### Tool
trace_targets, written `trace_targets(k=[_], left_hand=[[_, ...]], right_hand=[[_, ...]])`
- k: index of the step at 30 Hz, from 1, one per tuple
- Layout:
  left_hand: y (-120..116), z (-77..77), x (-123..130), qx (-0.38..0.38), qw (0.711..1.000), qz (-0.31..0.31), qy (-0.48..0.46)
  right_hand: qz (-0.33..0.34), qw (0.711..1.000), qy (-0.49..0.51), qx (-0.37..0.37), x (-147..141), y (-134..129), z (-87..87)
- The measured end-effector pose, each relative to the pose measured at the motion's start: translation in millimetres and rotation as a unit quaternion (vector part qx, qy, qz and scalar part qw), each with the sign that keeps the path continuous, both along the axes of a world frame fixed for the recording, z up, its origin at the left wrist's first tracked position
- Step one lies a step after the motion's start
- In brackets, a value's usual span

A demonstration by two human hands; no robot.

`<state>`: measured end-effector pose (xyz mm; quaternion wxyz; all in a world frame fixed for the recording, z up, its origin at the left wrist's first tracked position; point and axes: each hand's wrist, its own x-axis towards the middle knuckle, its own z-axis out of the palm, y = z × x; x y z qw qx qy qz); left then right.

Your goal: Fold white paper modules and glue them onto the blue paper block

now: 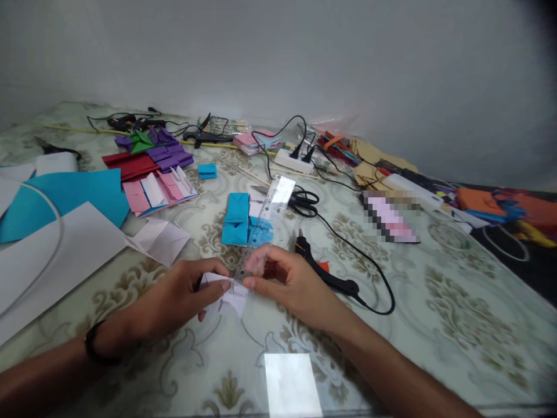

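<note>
My left hand (191, 293) pinches a small folded piece of white paper (235, 303) between thumb and fingers. Across from it, my right hand (285, 278) grips the near end of a clear plastic ruler (268, 206), which slants away up the table against the paper's edge. Blue folded paper pieces (235, 219) lie just beyond, one partly under the ruler. A pair of scissors (303, 203) with black handles rests behind the ruler. To the right of my right hand lies a black corded glue gun (326, 273).
White and blue sheets (65, 249) cover the left side. Red, purple and pink folded papers (161, 188) sit behind them. A white power strip (293, 161) with black plugs stands at the back. A white paper rectangle (292, 386) lies at the near edge. Coloured materials (487, 203) crowd the right.
</note>
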<state>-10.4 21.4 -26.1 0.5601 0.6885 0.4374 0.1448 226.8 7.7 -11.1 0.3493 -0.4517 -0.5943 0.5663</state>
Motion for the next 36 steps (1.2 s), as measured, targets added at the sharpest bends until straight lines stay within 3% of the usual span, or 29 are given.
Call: trace_targets(k=[9, 16, 36], left_hand=[[-1.1, -3.9, -0.5, -0.020, 1.000, 0.003, -0.013], [-2.7, 1.6, 0.8, -0.027, 0.999, -0.001, -0.028], [-2.8, 4.0, -0.3, -0.031, 0.999, 0.005, -0.029]], right_hand=[[0.006, 1.000, -0.005, 0.005, -0.5, 0.2, -1.1], [0.015, 1.000, -0.006, 0.005, -0.4, 0.2, -2.8], [0.030, 0.998, 0.040, -0.048, -3.8, -0.1, -8.4]])
